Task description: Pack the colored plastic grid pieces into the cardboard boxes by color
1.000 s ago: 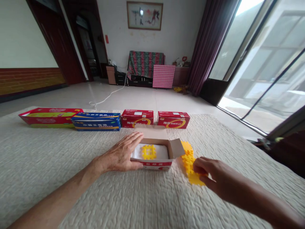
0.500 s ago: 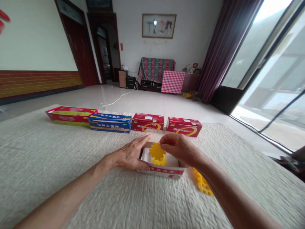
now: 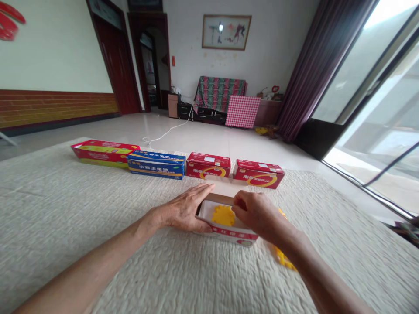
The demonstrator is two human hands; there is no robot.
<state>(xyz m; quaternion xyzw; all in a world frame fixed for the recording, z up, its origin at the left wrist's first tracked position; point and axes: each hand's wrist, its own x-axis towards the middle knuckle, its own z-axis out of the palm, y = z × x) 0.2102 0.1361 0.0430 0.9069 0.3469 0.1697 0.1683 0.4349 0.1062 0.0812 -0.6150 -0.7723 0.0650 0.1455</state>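
Observation:
A small red and white cardboard box [image 3: 234, 237] sits in front of me with its pale lid flap [image 3: 225, 186] raised at the back. My left hand [image 3: 188, 209] grips the box's left end, thumb along the front and fingers stretched toward the flap. Inside, a yellow toothed plastic piece [image 3: 223, 216] lies nearly flat on white material. My right hand [image 3: 253, 211] is over the box's right part, its fingers curled close beside the yellow piece; whether they hold anything is hidden. More yellow plastic pieces [image 3: 284, 257] lie right of the box, partly behind my right forearm.
Beyond the box a row of cartons stands on the quilted cream cover [image 3: 144, 266]: a red and green box [image 3: 104, 152], a blue box [image 3: 156, 165], a red box [image 3: 208, 166] and another red box [image 3: 258, 174]. A white cable [image 3: 168, 131] crosses the floor.
The yellow toothed piece was tilted up at my right fingertips and now lies lower and flatter inside the box. My right fingers have curled in. The view has shifted slightly.

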